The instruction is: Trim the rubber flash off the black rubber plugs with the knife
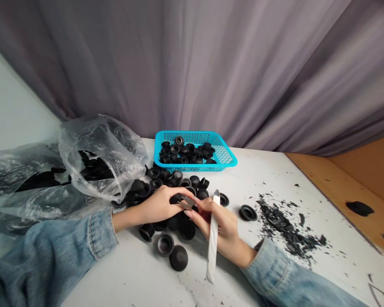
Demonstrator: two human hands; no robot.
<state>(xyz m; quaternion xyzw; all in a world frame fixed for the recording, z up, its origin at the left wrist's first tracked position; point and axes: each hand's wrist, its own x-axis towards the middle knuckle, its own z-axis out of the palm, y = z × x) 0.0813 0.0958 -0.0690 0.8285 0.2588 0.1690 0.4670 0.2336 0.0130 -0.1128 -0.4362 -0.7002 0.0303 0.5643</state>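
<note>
My left hand point(166, 202) is closed round a black ribbed rubber plug point(176, 198), its fingers partly hiding the plug. My right hand point(222, 219) grips a slim tool with a white-wrapped handle point(213, 251) slanting down between thumb and forefinger. Pointed grey metal point(216, 193) shows at the handle's upper end. A flat metal blade point(188, 202) lies between the two hands, against or close to the plug; how it joins the white handle is hidden. Under and around both hands spreads a pile of similar black plugs point(164, 244).
Behind the pile stands a blue perforated basket point(228, 158) holding several plugs. A clear plastic bag point(115, 170) with black pieces lies at left. Black rubber scraps point(281, 224) litter the white table point(259, 170) at right. A grey curtain point(192, 64) hangs behind.
</note>
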